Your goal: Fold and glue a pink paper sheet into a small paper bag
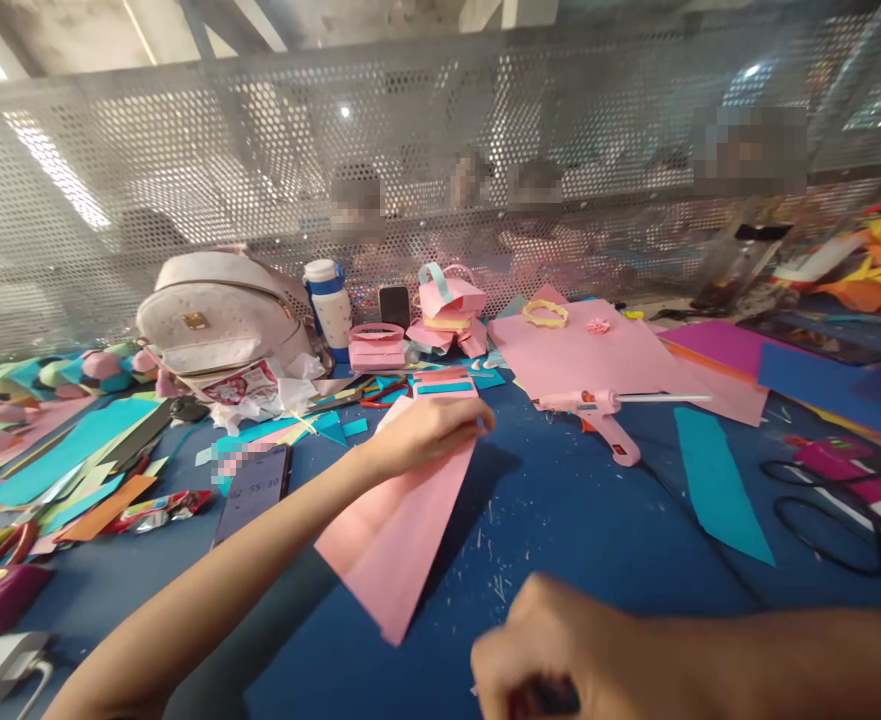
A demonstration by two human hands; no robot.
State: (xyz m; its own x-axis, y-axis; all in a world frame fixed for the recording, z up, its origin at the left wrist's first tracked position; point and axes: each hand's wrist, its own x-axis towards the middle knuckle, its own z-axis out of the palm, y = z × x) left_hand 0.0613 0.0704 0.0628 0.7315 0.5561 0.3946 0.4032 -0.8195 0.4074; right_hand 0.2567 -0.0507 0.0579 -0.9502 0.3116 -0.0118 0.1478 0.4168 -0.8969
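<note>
One phone [252, 490] lies left of the left hand [432, 432], near side. Next, the pink sheet [402, 550] extends from beneath that hand toward the bottom of my view; the shadow along its right edge suggests that part of it is raised from the table [560, 500]. The left fingers are curled together over the sheet's far part; I cannot tell whether they pinch it. To steady the sheet, I would apply light, even fingertip pressure and avoid creasing it. The right hand [552, 640], nearer me, has its fingers folded inward by a dark item [556, 696]; I cannot confirm a grip. Beyond the right hand lies the glue gun [597, 405], nozzle toward the left hand; I would route the sheet clear of it. Farther right of both hands is a teal strip [717, 480].
</note>
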